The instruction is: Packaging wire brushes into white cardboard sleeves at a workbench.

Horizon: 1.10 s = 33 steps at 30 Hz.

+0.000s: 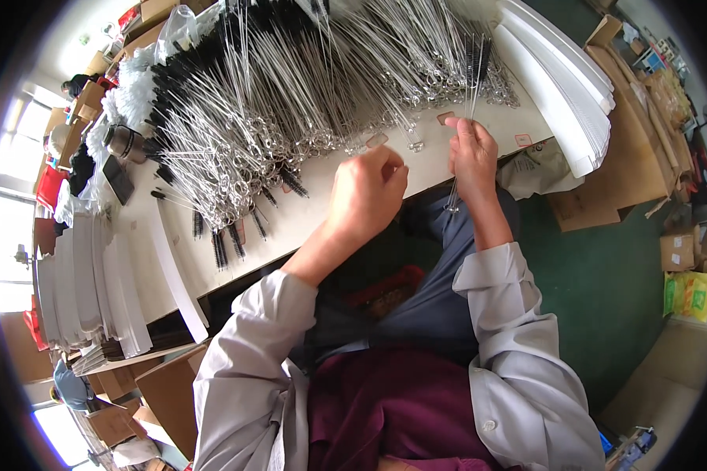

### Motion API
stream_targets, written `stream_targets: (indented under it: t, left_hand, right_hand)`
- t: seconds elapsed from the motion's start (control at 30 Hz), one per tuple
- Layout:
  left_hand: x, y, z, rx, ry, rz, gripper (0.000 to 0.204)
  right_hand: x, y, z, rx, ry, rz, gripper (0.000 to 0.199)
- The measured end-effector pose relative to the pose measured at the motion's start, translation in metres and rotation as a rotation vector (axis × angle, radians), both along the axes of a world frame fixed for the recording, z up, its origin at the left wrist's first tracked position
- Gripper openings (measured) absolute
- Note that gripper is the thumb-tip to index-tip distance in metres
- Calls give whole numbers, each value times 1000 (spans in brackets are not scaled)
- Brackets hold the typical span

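Observation:
My right hand is closed round a few thin wire-handled brushes. Their black bristle ends point away from me, and their looped wire ends stick out below the hand. To its left, my left hand hovers by the table's near edge with curled fingers; whatever may be in them is hidden. A small clear tag shows just beyond its fingertips. Near my right thumb lies another small tag. A big heap of similar wire brushes covers the far side, loops mostly toward me.
Long white card strips are stacked at the table's right, and more white strips stand at the left. A metal flask and a dark phone-like slab sit at the left. An open cardboard box is beyond the right edge.

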<state>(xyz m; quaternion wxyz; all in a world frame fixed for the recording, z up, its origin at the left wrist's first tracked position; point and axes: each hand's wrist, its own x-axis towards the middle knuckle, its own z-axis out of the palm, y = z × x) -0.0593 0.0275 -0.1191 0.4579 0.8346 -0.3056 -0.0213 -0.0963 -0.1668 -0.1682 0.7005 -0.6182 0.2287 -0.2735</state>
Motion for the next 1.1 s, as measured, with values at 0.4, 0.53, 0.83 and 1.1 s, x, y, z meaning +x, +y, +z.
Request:
stream_targets:
  t: [0.4, 0.53, 0.83, 1.1]
  left_hand:
    - [26, -47, -20, 238, -232, 14, 13]
    - [9, -36, 8, 81, -344, -21, 6]
    - [17, -13, 95, -251, -116, -62, 6]
    - [43, 11, 162, -566, -114, -118, 11]
  right_hand:
    - [1, -3, -9, -98, -37, -3, 32]
    - [4, 3, -6, -90, -18, -49, 34]
    - [17, 5, 18, 282, -144, 321, 32]
    - [90, 43, 16, 448, -167, 422, 31]
